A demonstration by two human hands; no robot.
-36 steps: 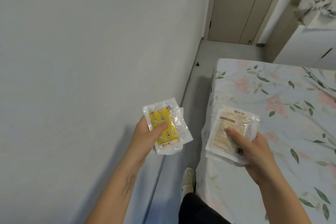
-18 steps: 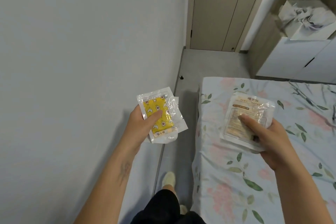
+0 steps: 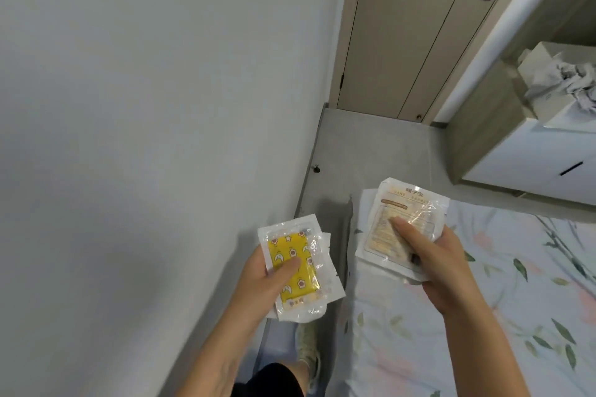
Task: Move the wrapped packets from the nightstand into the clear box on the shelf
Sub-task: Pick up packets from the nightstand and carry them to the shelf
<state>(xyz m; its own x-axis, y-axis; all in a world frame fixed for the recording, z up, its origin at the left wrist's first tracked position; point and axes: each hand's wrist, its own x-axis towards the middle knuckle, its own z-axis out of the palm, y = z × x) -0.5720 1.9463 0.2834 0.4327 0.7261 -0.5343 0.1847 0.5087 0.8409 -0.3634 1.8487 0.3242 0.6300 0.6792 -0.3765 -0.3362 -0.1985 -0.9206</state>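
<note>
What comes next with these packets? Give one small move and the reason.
Probably keep both grips and walk on along the gap between wall and bed. The left hand holds the yellow packet and the right hand holds the pale packet. Neither shelf nor clear box is in view.

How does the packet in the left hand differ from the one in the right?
The left packet shows a bright yellow insert with moons and stars; the right packet shows a pale beige printed one. The left hangs over the floor by the wall, the right over the floral bed. Both are clear-wrapped, thumb on top, with more packets beneath.
</note>
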